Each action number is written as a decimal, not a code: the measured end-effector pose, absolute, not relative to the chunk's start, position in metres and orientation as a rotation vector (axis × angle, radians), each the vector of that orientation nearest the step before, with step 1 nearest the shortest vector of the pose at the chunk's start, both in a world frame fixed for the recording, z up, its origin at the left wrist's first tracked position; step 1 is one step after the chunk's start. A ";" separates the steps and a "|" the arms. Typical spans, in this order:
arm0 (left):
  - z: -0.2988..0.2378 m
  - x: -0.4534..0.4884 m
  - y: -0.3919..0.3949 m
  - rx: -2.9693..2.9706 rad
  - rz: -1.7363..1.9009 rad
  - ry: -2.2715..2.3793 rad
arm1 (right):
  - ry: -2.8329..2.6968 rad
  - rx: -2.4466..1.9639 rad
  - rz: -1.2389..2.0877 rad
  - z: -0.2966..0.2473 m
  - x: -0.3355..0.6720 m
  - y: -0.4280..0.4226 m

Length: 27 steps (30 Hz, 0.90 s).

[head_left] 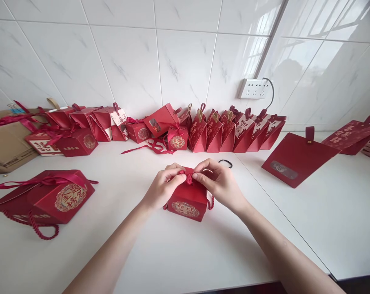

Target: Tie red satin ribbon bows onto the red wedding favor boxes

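A small red gift box [187, 203] with a gold emblem on its front stands on the white table [178, 253] right before me. A red ribbon [188, 177] sits on its top. My left hand [162, 185] pinches the ribbon from the left with closed fingers. My right hand [219, 180] pinches it from the right, fingertips almost meeting the left ones. A red cord hangs at the box's right side.
Many red gift boxes [203, 130] line the tiled wall at the back. A larger red box with ribbon and cord handle [47, 198] lies at the left. A flat red bag [296, 159] lies at the right, a brown carton [5, 143] at far left, a wall socket [253, 88] above.
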<state>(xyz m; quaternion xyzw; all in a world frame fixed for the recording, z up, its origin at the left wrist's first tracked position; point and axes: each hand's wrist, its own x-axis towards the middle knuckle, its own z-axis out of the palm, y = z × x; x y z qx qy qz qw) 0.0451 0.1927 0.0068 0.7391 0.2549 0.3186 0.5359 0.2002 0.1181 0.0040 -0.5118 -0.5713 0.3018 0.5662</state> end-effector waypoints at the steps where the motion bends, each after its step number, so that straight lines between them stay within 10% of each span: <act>1: 0.007 0.045 0.192 1.770 0.761 0.609 | -1.356 -1.217 0.677 0.003 0.200 0.118; 27: 0.001 0.042 0.199 1.798 0.970 0.693 | -1.814 -1.073 -0.258 0.000 0.213 0.120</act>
